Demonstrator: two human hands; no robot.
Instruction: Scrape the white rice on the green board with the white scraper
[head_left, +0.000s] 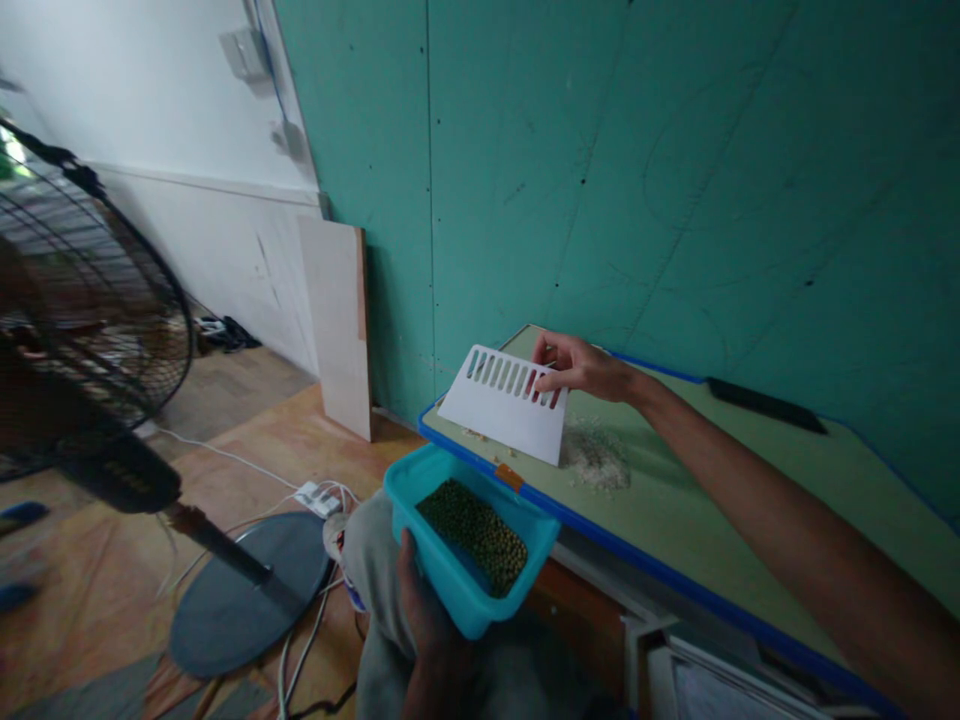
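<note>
My right hand (574, 368) grips a white slotted plastic scraper (506, 415) by its slotted edge, its straight edge down on the table (705, 470). Beside the scraper lies a small heap of pale grains (598, 458). A few beige bits are scattered near the table's blue rim. Just below that rim, my left hand (426, 600) is wrapped round the side of a turquoise plastic tub (431, 560). Inside the tub are small green beans (461, 515) and larger yellowish beans (504, 550).
A black stand fan (82, 330) stands at the left, its round base (255, 590) on the floor near a white power strip (318, 498) and cables. A pale board (337, 330) leans on the green wall (510, 170). A long black object (765, 403) lies at the table's back edge.
</note>
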